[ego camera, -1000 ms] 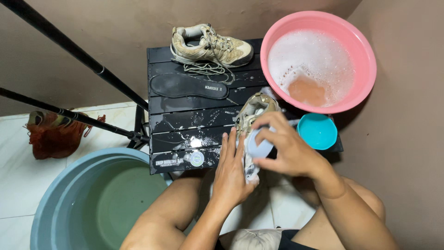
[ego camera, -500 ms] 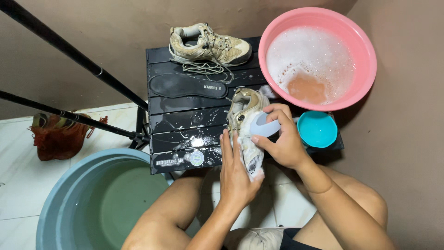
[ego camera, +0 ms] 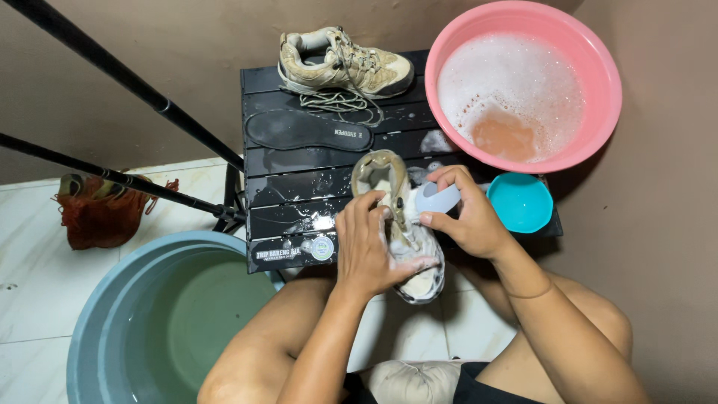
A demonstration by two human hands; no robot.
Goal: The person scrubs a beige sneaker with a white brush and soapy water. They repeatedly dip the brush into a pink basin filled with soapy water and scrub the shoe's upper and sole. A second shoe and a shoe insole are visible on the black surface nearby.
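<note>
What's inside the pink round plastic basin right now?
The pink round plastic basin holds soapy water: white foam covers most of it, with a brownish cloudy patch near the front. Anything beneath the foam is hidden.

Setting: home wash area, likely bathroom or utility corner. Evidence: white tiled floor [ego camera: 30, 299] with grout lines, plain brown walls [ego camera: 149, 45], large blue-grey tub [ego camera: 97, 314] holding water, pink basin [ego camera: 598, 90] of suds, small folding black table [ego camera: 299, 179] used as washing surface.
</note>
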